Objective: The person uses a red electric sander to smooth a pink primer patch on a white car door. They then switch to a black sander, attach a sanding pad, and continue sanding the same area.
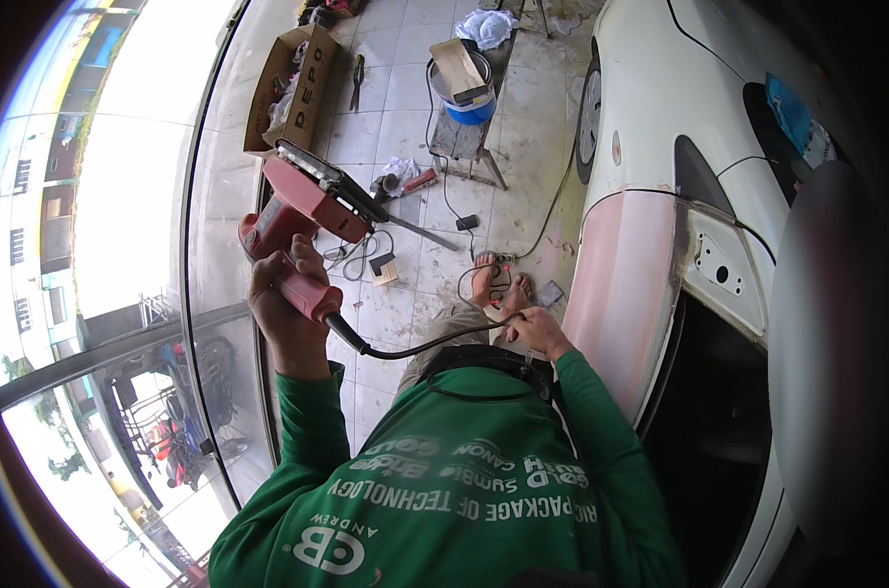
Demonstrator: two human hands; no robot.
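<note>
My left hand (289,284) grips the rear handle of a red electric sander (307,196), raised at the left with its dark base plate tilted upward. A thick black cord (397,353) curves from the handle's end to my right hand (537,333), whose fingers are closed on it near my waist. Beside my right hand stands the white car (640,118), with a pinkish patched panel (621,284) and a dark open window or door gap. My bare feet (481,284) are on the tiled floor by a small power strip (505,259) and loose cables.
A glass wall (219,392) runs along my left. Ahead are an open cardboard box (273,93) and a low wooden bench (454,142) holding a blue bucket (469,113) with a board on top. A long metal bar (425,233), tools and rags lie on the tiles (395,304).
</note>
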